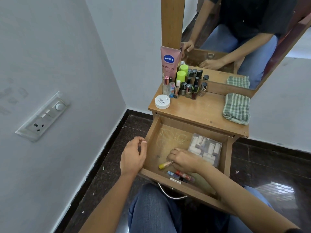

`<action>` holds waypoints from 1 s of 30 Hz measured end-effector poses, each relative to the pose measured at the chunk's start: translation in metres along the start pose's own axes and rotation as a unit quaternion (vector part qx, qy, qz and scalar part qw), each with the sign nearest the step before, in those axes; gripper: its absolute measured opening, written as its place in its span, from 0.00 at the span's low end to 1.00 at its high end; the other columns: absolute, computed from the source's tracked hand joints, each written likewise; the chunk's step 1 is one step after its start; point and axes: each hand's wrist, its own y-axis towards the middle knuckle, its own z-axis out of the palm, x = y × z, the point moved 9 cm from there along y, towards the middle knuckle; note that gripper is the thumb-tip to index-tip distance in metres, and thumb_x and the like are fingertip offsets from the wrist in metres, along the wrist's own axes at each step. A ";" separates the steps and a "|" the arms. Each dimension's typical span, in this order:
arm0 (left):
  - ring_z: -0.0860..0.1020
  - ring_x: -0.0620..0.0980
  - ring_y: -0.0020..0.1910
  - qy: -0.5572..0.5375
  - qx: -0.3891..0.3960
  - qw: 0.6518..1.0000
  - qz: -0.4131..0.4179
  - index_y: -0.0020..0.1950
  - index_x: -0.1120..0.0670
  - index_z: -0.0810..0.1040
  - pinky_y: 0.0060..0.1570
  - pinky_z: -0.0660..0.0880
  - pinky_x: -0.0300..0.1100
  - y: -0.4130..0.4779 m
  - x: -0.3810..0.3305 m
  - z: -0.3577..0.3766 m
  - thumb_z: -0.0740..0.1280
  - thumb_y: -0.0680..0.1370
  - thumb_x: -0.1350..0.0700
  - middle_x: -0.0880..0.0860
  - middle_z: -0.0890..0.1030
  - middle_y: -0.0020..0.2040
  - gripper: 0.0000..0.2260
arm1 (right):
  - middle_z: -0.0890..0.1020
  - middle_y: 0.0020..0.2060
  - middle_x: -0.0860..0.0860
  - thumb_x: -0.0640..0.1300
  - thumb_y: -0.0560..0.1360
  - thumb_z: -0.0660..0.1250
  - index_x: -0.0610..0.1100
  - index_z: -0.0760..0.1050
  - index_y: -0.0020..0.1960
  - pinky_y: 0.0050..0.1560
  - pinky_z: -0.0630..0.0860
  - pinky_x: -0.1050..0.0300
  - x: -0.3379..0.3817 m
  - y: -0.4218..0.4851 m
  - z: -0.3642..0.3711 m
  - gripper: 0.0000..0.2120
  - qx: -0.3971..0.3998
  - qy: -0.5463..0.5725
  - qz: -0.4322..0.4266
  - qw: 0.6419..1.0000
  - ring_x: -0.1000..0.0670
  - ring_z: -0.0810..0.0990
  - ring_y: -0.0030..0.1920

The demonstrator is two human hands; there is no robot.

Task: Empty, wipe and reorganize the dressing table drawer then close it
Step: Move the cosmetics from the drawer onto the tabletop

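Down at the lower middle of the frame, the drawer (170,137) is standing pulled out, and we are reaching into it with our right hand (183,159). Its fingers are curling over the near end of a yellow-capped tube (165,164) that is lying on the drawer floor, and the yellow cap is poking out to the left. We are judging the tube to be light, stiff and smooth, so it is likely to roll or slip. A pinch across its middle looks safer than one at the tip.

Just right of that hand a clear pouch (206,148) of small tubes is lying. It looks soft and floppy, and we are thinking it is best lifted by gathering an edge so that nothing spills. A red stick (185,176) is resting against the drawer's front wall.

Our right forearm is coming in from the lower right, with the wrist bent down and the palm facing the drawer floor. Our left hand (133,157) is hanging at the drawer's left wall with its fingers loosely curled around nothing. We cannot tell whether it is touching the wood.

Up on the worktop (198,110), a checked cloth (236,107) is lying folded at the right.
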 end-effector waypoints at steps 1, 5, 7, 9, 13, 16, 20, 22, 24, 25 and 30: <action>0.77 0.41 0.41 0.000 0.000 1.000 0.000 0.53 0.48 0.77 0.37 0.72 0.39 0.000 0.000 0.000 0.60 0.82 0.49 0.42 0.78 0.41 0.07 | 0.77 0.50 0.50 0.42 0.77 0.59 0.45 0.75 0.55 0.55 0.75 0.56 -0.003 0.000 -0.009 0.10 -0.009 0.043 0.019 0.999 0.52 0.74 0.50; 0.77 0.40 0.42 0.002 -0.002 1.000 0.004 0.54 0.48 0.78 0.36 0.70 0.36 0.001 0.000 0.000 0.60 0.82 0.49 0.41 0.78 0.42 0.08 | 0.74 0.39 0.57 0.40 0.75 0.65 0.46 0.76 0.47 0.41 0.70 0.69 -0.021 0.000 -0.088 0.03 -0.157 0.166 0.090 0.969 0.62 0.72 0.39; 0.76 0.40 0.43 -0.003 -0.004 1.000 0.005 0.54 0.49 0.78 0.36 0.69 0.35 0.001 -0.001 0.000 0.60 0.82 0.50 0.41 0.77 0.42 0.08 | 0.74 0.36 0.57 0.39 0.75 0.66 0.44 0.76 0.45 0.36 0.69 0.70 -0.033 -0.005 -0.136 0.01 -0.260 0.193 0.127 0.938 0.61 0.71 0.34; 0.76 0.40 0.43 -0.006 -0.004 1.000 0.003 0.53 0.48 0.78 0.37 0.69 0.35 0.000 -0.001 -0.001 0.61 0.82 0.50 0.41 0.78 0.42 0.07 | 0.74 0.35 0.55 0.41 0.75 0.66 0.43 0.75 0.44 0.34 0.69 0.72 -0.051 -0.005 -0.173 0.02 -0.330 0.182 0.180 0.909 0.61 0.70 0.33; 0.77 0.41 0.44 -0.008 0.001 1.000 -0.002 0.53 0.48 0.77 0.36 0.69 0.35 0.000 0.000 0.000 0.60 0.82 0.50 0.42 0.78 0.43 0.07 | 0.78 0.38 0.48 0.40 0.71 0.67 0.42 0.76 0.40 0.38 0.74 0.64 -0.096 0.012 -0.212 0.02 -0.369 0.121 0.273 0.880 0.51 0.76 0.38; 0.77 0.41 0.42 -0.012 0.001 1.000 -0.001 0.52 0.47 0.77 0.36 0.68 0.35 0.000 -0.001 -0.001 0.60 0.82 0.49 0.41 0.78 0.42 0.08 | 0.80 0.38 0.44 0.39 0.69 0.66 0.42 0.75 0.38 0.42 0.78 0.49 -0.124 0.025 -0.210 0.01 -0.349 0.129 0.327 0.869 0.46 0.78 0.40; 0.77 0.40 0.43 -0.021 -0.001 1.000 -0.002 0.51 0.47 0.77 0.36 0.69 0.37 0.000 -0.001 -0.001 0.60 0.82 0.50 0.41 0.78 0.41 0.06 | 0.80 0.40 0.45 0.39 0.69 0.68 0.44 0.74 0.40 0.43 0.78 0.48 -0.132 0.026 -0.200 0.03 -0.372 0.165 0.337 0.849 0.46 0.78 0.41; 0.77 0.40 0.43 -0.020 0.000 1.000 -0.002 0.52 0.47 0.77 0.36 0.69 0.37 0.000 0.001 0.000 0.60 0.82 0.50 0.41 0.78 0.41 0.07 | 0.79 0.40 0.46 0.39 0.70 0.70 0.45 0.75 0.43 0.42 0.78 0.49 -0.130 0.022 -0.190 0.05 -0.395 0.180 0.333 0.837 0.48 0.78 0.39; 0.77 0.40 0.43 -0.018 0.002 1.000 -0.003 0.52 0.46 0.78 0.36 0.69 0.37 0.001 0.002 0.001 0.59 0.82 0.49 0.41 0.79 0.42 0.08 | 0.78 0.42 0.47 0.40 0.71 0.70 0.45 0.75 0.46 0.42 0.78 0.53 -0.126 0.019 -0.182 0.06 -0.416 0.175 0.330 0.829 0.49 0.77 0.40; 0.77 0.40 0.43 -0.017 0.003 1.000 -0.003 0.52 0.46 0.78 0.36 0.68 0.37 0.001 0.003 0.002 0.59 0.82 0.49 0.41 0.79 0.42 0.08 | 0.77 0.42 0.48 0.40 0.71 0.70 0.45 0.75 0.47 0.41 0.77 0.55 -0.126 0.018 -0.179 0.06 -0.424 0.176 0.330 0.825 0.50 0.77 0.40; 0.77 0.39 0.44 -0.016 0.003 1.000 -0.005 0.52 0.45 0.78 0.36 0.69 0.37 0.001 0.003 0.002 0.59 0.82 0.49 0.40 0.79 0.43 0.08 | 0.77 0.43 0.48 0.37 0.72 0.70 0.42 0.75 0.49 0.42 0.74 0.59 -0.131 0.022 -0.176 0.07 -0.468 0.195 0.338 0.793 0.51 0.75 0.41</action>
